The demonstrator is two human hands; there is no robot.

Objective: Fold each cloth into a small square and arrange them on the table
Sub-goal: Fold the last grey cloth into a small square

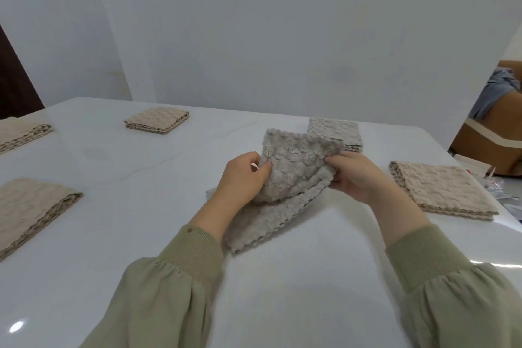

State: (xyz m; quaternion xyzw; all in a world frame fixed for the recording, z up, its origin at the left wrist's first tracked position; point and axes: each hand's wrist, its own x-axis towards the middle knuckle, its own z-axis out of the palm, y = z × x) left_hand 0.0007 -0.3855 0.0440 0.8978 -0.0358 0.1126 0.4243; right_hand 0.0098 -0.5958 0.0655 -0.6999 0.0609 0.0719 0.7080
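Grey stack [339,130] pt hidden behind held cloth [296,169]; box [480,157] cropped.

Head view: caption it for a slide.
The left hand and right hand grip a half-folded grey cloth on the table among folded cloths.

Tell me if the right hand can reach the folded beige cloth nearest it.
Probably yes: only bare white table separates the right hand from the folded beige cloth, but it now grips a fluffy grey cloth.
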